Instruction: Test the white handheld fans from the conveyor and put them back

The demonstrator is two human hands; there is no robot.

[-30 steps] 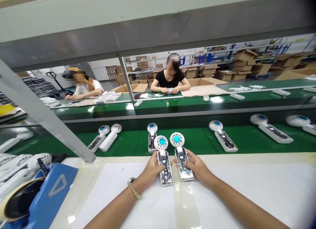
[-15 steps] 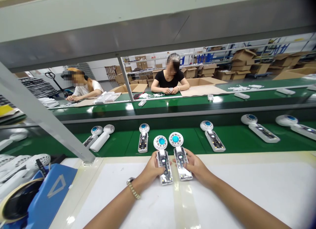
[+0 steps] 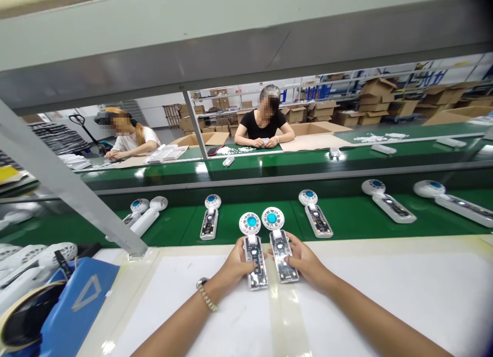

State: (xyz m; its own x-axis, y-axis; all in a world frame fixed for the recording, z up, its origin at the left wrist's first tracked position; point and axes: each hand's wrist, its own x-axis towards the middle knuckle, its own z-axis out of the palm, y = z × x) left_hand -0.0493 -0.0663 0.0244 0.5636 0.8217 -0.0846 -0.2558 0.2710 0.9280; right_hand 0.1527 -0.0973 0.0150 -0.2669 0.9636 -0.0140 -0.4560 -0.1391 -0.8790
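Two small white fans with round heads, blue centres and clear-fronted handles showing circuit boards are held side by side over the white worktop (image 3: 173,305). My left hand (image 3: 234,264) is closed round the handle of the left fan (image 3: 256,264), its thumb on the front. Round the handle of the right fan (image 3: 284,257) my right hand (image 3: 306,259) is closed, thumb also on the front. Both fan heads point away from me, almost touching. Beyond them, similar fans lie on the green belt (image 3: 262,198), among them one to the left (image 3: 209,223) and one to the right (image 3: 318,221).
At the left stands a blue bin (image 3: 77,300) beside a pile of white fans (image 3: 23,264). A slanted metal post (image 3: 73,177) rises near it. Across a second green belt (image 3: 277,167), two people sit working among cardboard boxes (image 3: 316,127).
The fans on the near belt have shifted left, while small white parts on the far belt have shifted right. Both hands keep their fans in nearly the same place.
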